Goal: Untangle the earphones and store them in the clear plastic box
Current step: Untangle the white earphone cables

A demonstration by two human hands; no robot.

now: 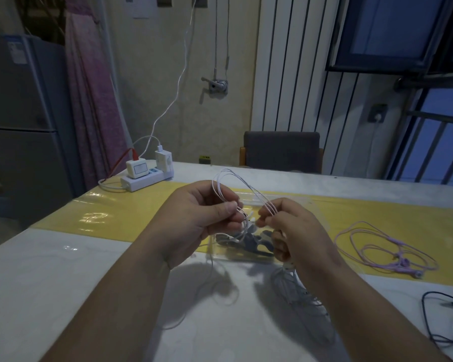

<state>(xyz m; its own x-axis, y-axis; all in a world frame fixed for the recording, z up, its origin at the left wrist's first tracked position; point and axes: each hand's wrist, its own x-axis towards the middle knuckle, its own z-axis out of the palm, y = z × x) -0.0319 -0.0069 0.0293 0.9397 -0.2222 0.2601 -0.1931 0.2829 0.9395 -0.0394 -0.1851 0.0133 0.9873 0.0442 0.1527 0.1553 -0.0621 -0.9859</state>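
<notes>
Earphones (258, 195), white, arch btw both pinches: left hand (204, 218) & right hand (290, 226) each curled on cord, slack trailing below. Clear plastic box (220, 257) just under grips. Risk: pulling apart prob cinches tangle tighter.

The white earphones (267, 206) arch in loose loops, raised over the clear plastic box (246, 258) at centre. The pink earphones (400, 259) lie tangled to the right, and the dark earphones (445, 301) lie at the near right.

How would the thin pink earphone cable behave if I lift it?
The thin pink earphone cable will probably hang floppy, since it lies in loose loops. Its crossing strands may snag. Being so thin, it is likely light.
</notes>
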